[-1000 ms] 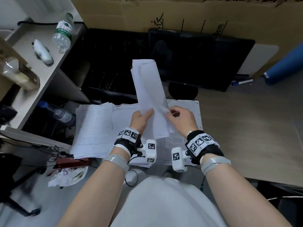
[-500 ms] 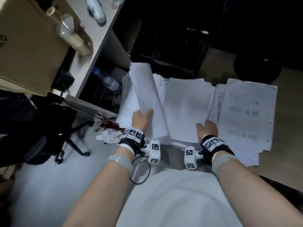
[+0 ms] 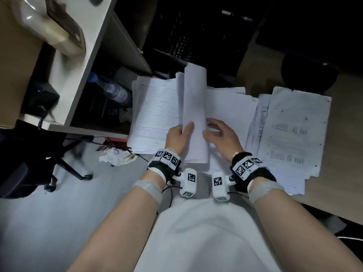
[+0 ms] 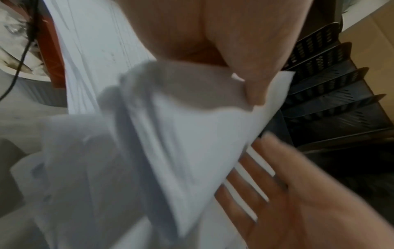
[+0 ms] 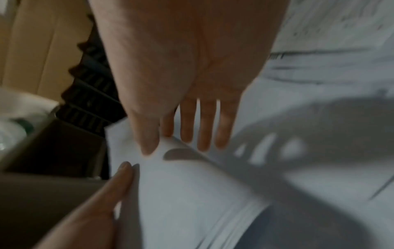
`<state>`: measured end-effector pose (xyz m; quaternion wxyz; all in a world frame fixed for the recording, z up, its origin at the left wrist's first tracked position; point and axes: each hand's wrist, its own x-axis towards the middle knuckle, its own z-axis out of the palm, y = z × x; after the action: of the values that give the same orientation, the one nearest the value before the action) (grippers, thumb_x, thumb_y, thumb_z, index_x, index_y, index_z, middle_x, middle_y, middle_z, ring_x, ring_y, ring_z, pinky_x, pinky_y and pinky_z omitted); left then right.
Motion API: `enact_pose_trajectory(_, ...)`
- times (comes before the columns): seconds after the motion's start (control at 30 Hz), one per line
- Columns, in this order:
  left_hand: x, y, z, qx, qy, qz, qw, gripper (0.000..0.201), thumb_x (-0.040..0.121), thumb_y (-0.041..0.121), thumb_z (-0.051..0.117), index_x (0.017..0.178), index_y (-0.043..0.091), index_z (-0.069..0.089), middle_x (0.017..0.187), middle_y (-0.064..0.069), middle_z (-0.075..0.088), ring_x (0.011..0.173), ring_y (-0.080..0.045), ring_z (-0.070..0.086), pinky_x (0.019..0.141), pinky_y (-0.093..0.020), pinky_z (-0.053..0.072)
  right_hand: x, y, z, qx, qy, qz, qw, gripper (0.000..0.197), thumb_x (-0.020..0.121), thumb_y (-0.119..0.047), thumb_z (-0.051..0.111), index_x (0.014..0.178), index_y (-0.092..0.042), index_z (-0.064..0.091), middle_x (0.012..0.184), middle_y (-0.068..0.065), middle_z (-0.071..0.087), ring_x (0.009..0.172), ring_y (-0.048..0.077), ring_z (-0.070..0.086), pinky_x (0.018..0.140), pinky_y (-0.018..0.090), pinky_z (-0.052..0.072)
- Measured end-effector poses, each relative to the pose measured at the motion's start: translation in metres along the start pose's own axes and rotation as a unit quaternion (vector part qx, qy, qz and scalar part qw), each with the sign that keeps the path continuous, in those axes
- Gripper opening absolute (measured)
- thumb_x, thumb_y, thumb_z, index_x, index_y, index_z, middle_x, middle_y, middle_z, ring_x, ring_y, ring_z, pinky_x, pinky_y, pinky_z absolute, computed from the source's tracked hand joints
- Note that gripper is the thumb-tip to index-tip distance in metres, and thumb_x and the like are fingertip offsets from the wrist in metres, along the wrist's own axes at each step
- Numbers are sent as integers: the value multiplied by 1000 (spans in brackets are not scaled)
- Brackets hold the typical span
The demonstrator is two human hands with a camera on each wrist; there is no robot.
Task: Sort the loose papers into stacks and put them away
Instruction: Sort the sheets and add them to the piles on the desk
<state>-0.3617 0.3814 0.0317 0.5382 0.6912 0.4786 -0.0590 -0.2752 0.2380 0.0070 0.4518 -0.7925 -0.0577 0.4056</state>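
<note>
White sheaf: a bent bundle of papers (image 3: 194, 107) stands on edge at centre frame in the head view, above the spread of sheets.
Left hand: the left hand (image 3: 177, 137) grips the sheaf's lower edge, thumb on the near face, fingers behind (the left wrist view (image 4: 192, 134) shows the thumb pressed on the sheet).
Right hand: the right hand (image 3: 222, 135) lies flat, fingers straight and spread, touching the sheaf's right side and holding nothing.
Lined stack: a ruled pile (image 3: 155, 112) lies left of the sheaf.
Printed stack: a pile with dark print (image 3: 294, 130) lies at the right on the wooden desk (image 3: 341, 150).
Background: black trays (image 3: 196, 36) at upper centre; a plastic bottle (image 3: 114, 91) at left.
</note>
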Motion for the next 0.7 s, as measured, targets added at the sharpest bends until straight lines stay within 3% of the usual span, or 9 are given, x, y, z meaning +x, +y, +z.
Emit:
enact_pose_trajectory(0.03,-1,3,2,-16,-11,-6,1000,53,100,50,49,68,9,56,64,-5,58,62,-23,55,59,-31,42,0,-8,2,30,-41,0,999,58,92,-34,69,145,-33,46,134,-14,57,114,9,61,98,29,52)
enact_pose_trajectory(0.1,-3,7,4,-71,-28,-19,997,67,99,60,38,85,0,66,82,-17,70,78,-31,67,76,-38,54,1,-20,3,21,-65,-17,998,63,94,-36,65,151,-36,37,135,-19,52,116,2,57,97,21,46)
enact_pose_trajectory(0.17,-5,10,2,-106,-36,-31,993,63,101,58,35,96,6,70,93,-11,73,92,-26,70,88,-37,55,0,-27,-2,3,-84,-26,996,65,95,-37,62,153,-36,32,133,-22,48,115,-2,51,95,17,39)
enact_pose_trajectory(0.27,-10,14,3,-116,-38,-36,992,53,104,53,29,99,16,66,87,2,69,86,-15,67,77,-24,51,-5,-28,-10,-9,-98,-27,995,66,95,-44,60,154,-39,29,144,-19,45,119,-1,45,98,20,35)
enact_pose_trajectory(0.33,-14,18,5,-114,-27,-39,992,55,105,53,25,95,18,66,86,1,68,77,-7,63,66,-19,47,-9,-31,-14,-36,-97,-43,994,69,93,-47,61,154,-40,28,145,-20,44,122,0,43,98,21,33)
enact_pose_trajectory(0.4,-18,21,5,-118,-19,-38,992,56,105,53,24,94,18,66,85,-1,68,74,-7,62,63,-19,47,-15,-35,-16,-49,-106,-56,992,77,88,-51,67,153,-40,27,136,-24,46,121,1,46,96,21,35)
enact_pose_trajectory(0.53,-17,21,8,-108,-18,-16,994,45,103,52,34,86,23,64,77,-5,67,74,-18,64,67,-29,48,-23,-43,-18,-50,-140,-78,986,87,77,-51,79,149,-37,32,125,-24,50,115,1,51,87,17,39)
enact_pose_trajectory(0.6,-20,18,9,-160,-34,-28,986,45,99,52,49,83,16,70,77,-5,71,75,-17,67,73,-33,54,-24,-44,-19,-52,-156,-83,983,89,76,-49,80,150,-35,33,128,-23,50,116,-2,49,85,13,38)
enact_pose_trajectory(0.7,-25,16,9,-221,-62,-29,973,35,95,43,61,97,11,76,92,-6,77,89,-19,72,85,-32,57,-24,-44,-22,-55,-169,-89,980,83,79,-43,79,150,-33,37,132,-23,51,118,-4,49,87,8,38)
